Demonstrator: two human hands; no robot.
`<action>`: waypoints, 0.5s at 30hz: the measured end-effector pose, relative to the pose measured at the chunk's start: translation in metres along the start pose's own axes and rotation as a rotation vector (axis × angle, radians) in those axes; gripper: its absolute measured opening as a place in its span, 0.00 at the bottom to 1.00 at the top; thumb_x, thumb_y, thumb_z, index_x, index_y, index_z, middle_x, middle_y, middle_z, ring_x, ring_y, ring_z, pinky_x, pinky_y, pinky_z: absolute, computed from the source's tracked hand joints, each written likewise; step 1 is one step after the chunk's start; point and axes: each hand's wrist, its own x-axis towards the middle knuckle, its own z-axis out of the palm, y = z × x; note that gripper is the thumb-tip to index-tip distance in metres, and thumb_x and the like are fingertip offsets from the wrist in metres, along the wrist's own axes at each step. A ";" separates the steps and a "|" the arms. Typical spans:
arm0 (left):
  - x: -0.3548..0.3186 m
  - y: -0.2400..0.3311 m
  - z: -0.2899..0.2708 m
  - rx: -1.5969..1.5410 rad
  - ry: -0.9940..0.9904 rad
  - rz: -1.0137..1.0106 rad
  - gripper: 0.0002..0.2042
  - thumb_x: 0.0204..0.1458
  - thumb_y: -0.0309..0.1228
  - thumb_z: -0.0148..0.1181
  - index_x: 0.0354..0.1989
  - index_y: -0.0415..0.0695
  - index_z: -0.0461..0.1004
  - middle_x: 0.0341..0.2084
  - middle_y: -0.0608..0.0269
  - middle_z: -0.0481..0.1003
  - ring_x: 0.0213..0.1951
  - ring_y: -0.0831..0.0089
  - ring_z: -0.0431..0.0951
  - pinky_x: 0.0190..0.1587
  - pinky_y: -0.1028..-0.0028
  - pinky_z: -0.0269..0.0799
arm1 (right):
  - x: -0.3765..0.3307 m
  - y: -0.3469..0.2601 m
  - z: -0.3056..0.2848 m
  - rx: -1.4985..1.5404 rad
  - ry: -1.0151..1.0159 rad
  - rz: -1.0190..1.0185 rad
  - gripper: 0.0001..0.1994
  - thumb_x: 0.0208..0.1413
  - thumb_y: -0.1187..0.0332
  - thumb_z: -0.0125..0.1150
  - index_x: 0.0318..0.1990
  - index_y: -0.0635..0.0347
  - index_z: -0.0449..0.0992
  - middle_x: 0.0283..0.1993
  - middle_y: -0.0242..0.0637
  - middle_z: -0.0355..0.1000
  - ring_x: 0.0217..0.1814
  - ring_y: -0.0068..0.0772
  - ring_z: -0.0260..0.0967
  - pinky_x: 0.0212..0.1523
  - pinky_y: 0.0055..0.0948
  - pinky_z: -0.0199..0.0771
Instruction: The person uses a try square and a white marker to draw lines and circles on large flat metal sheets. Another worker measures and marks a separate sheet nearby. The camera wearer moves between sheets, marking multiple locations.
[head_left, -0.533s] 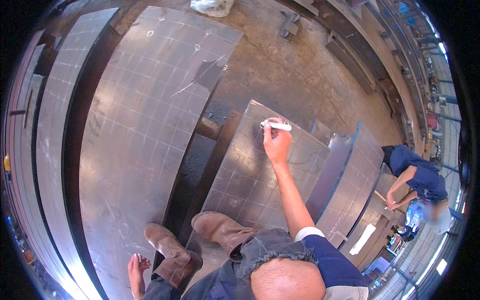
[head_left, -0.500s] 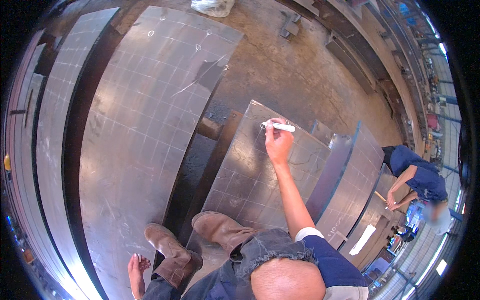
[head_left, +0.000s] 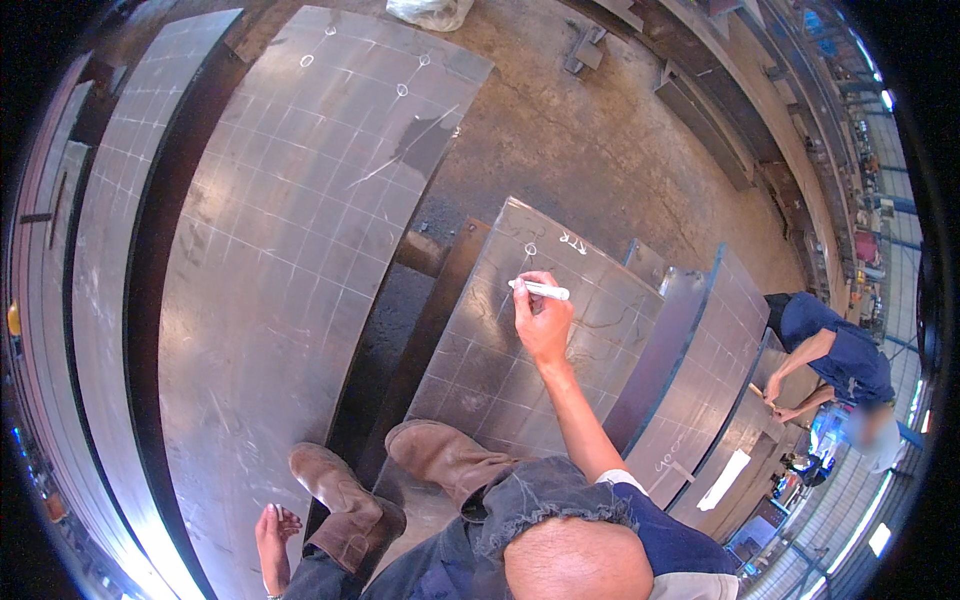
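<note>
My right hand (head_left: pixel 545 325) grips a white marker pen (head_left: pixel 552 292), its tip at the surface of a dark steel plate (head_left: pixel 480 360) ruled with pale grid lines. A small white circle (head_left: pixel 531 249) is drawn just beyond the tip, with white lettering (head_left: pixel 573 243) to its right. My left hand (head_left: pixel 275 535) hangs low at the left over a larger gridded steel plate (head_left: pixel 280 230), its fingers curled; whatever they hold, if anything, cannot be made out. The larger plate carries several white circles at its far end.
My brown boots (head_left: pixel 345 490) rest on the steel, beside a dark gap (head_left: pixel 375 350) between the two plates. More plates stand at the left and right. A co-worker in dark blue (head_left: pixel 835 345) bends over a plate at the right. A plastic bag (head_left: pixel 432 12) lies far off.
My right hand has drawn nearer and slightly left with the marker pen, uncovering the white circle and lettering. My left hand has barely moved. The co-worker's hands have shifted slightly.
</note>
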 end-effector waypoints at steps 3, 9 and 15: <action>-0.001 0.000 0.000 0.000 0.001 0.008 0.21 0.66 0.48 0.46 0.34 0.41 0.71 0.26 0.60 0.76 0.28 0.74 0.77 0.33 0.76 0.72 | -0.003 0.002 0.003 -0.004 0.000 0.003 0.05 0.59 0.69 0.61 0.36 0.61 0.76 0.29 0.34 0.73 0.24 0.21 0.70 0.25 0.24 0.70; -0.002 -0.004 -0.001 -0.012 -0.002 0.005 0.20 0.66 0.48 0.47 0.34 0.42 0.71 0.26 0.61 0.76 0.28 0.74 0.77 0.34 0.76 0.72 | -0.005 0.003 0.007 -0.021 0.005 -0.013 0.05 0.59 0.69 0.61 0.36 0.61 0.76 0.28 0.34 0.72 0.21 0.21 0.67 0.24 0.24 0.67; 0.000 -0.001 -0.001 -0.003 -0.012 -0.021 0.20 0.66 0.47 0.47 0.34 0.42 0.71 0.26 0.61 0.76 0.29 0.75 0.76 0.35 0.77 0.71 | -0.011 0.000 0.006 -0.019 -0.024 -0.058 0.05 0.59 0.70 0.61 0.35 0.61 0.75 0.27 0.35 0.71 0.21 0.23 0.68 0.24 0.25 0.68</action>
